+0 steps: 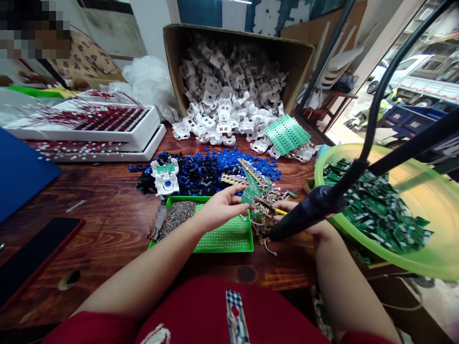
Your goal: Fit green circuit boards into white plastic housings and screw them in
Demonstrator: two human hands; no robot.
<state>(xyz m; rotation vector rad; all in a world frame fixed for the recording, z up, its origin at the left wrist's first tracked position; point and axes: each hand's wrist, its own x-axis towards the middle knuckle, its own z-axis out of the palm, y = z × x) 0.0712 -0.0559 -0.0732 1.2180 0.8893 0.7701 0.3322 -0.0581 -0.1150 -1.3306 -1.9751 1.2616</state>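
Between thumb and forefinger, my left hand (226,206) pinches a small green circuit board (247,195) above the right end of the green tray (222,249). Grey screw-like bits (179,217) fill the tray's left part. My right hand (285,206) is closed on a slim tool with a yellow and dark shaft (275,209), its tip pointing left near the board; its exact kind is unclear. A black lamp-like arm hides part of that hand. Under both hands lies a heap of wired strips and small boards (260,224). A white housing holding a green board (165,177) stands behind the tray.
An open carton (168,62) spills white plastic housings (229,107). Blue rings (233,162) and black parts lie before it. A yellow-green basin (444,191) of circuit boards is right, behind the black arm (311,208). Foam trays (143,124) and a phone (39,258) are left. A person (82,55) sits back left.
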